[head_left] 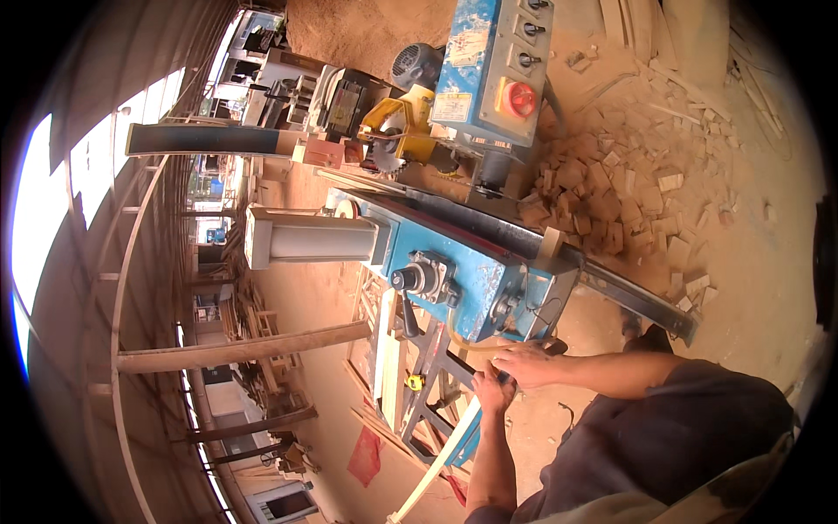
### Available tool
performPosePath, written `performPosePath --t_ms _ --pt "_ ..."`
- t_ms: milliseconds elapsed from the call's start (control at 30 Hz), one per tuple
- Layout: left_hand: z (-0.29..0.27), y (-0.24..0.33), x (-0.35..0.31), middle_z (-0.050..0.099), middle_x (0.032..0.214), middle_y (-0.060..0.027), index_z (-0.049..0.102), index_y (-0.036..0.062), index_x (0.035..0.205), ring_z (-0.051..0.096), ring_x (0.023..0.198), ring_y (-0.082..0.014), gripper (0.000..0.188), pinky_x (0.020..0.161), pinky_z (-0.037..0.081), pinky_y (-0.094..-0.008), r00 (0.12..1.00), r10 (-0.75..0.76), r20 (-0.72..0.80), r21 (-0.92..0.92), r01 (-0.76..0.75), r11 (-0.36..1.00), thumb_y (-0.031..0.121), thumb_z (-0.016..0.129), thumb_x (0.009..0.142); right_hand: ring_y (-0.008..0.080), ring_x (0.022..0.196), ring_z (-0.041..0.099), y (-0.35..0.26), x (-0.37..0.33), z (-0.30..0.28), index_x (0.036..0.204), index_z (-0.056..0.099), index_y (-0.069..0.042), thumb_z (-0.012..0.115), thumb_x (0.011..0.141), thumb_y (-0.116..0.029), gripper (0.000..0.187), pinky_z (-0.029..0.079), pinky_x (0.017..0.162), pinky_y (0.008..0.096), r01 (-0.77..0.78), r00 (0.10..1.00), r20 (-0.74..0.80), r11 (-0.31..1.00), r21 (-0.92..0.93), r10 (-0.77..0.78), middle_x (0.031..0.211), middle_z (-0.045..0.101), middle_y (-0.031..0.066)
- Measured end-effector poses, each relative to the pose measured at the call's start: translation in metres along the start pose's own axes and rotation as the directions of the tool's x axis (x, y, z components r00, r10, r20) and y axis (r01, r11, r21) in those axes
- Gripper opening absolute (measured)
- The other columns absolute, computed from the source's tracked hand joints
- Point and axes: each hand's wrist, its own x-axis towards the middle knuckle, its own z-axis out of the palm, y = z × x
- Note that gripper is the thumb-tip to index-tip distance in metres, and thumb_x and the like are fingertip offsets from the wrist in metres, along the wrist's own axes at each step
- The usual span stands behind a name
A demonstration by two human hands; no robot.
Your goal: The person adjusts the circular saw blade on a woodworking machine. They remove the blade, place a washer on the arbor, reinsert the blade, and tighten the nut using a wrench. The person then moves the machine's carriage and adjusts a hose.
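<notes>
My left hand (494,391), with fingers curled, is at the end of a long pale wood strip (436,469) and a blue rail (469,444). Close against it is my right hand (531,366), also closed, beside the near end of a blue saw machine (463,284). Something small and dark shows between the two hands; what they hold cannot be made out. On the machine sit a black lever handle (408,314) and a grey round fitting (426,277). A yellow tape measure (415,382) lies on the dark frame (436,371) near my left hand.
A toothed saw blade (387,160) shows by a yellow guard (384,116). Above stands a blue control box (489,74) with a red knob (518,99). Wood offcuts (611,201) cover the floor at the upper right. A dark rail (642,301) sticks out at the right.
</notes>
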Motion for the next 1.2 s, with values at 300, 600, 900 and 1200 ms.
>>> performPosePath --t_ms 300,600,900,1200 --pt "0.007 -0.006 0.018 0.058 0.111 -0.0220 0.059 0.0044 0.108 0.054 0.108 -0.0429 0.048 0.095 0.045 -0.0511 0.995 -0.057 0.079 0.106 0.049 0.993 0.034 0.077 0.075 0.0308 0.104 0.065 0.028 0.005 0.034 0.101 0.066 -0.003 0.064 0.079 -0.006 0.022 0.054 0.087 0.0421 0.066 0.995 0.075 0.998 -0.019 -0.065 0.107 0.061 0.0122" --pt "-0.002 0.006 0.021 0.058 0.120 -0.0238 0.058 0.0035 0.118 0.053 0.115 -0.0443 0.053 0.098 0.046 -0.0502 0.982 -0.084 0.171 0.162 0.055 0.985 0.036 0.072 0.078 0.0335 0.103 0.067 0.026 0.005 -0.001 0.106 0.065 -0.002 0.060 0.083 -0.007 0.024 0.055 0.083 0.0443 0.013 0.977 0.207 0.991 0.135 -0.041 0.113 0.063 0.0148" --pt "0.023 -0.003 0.025 0.053 0.127 -0.0221 0.047 0.0036 0.125 0.047 0.123 -0.0424 0.082 0.107 0.034 -0.0552 0.958 -0.195 0.212 0.138 0.168 0.976 0.056 0.081 0.073 0.0393 0.089 0.069 0.047 0.018 0.011 0.107 0.067 -0.004 0.050 0.096 -0.029 0.032 0.053 0.079 0.0507 -0.284 0.959 0.086 0.931 0.231 0.271 0.099 0.071 0.0219" --pt "0.039 -0.030 0.023 0.049 0.124 -0.0240 0.050 -0.0019 0.116 0.045 0.122 -0.0442 0.075 0.107 0.034 -0.0543 0.969 -0.126 0.211 0.183 0.087 0.979 0.057 0.078 0.078 0.0389 0.089 0.069 0.055 0.038 0.004 0.107 0.067 -0.004 0.052 0.095 -0.026 0.029 0.053 0.079 0.0500 -0.219 0.976 0.047 0.957 0.192 0.214 0.099 0.071 0.0211"
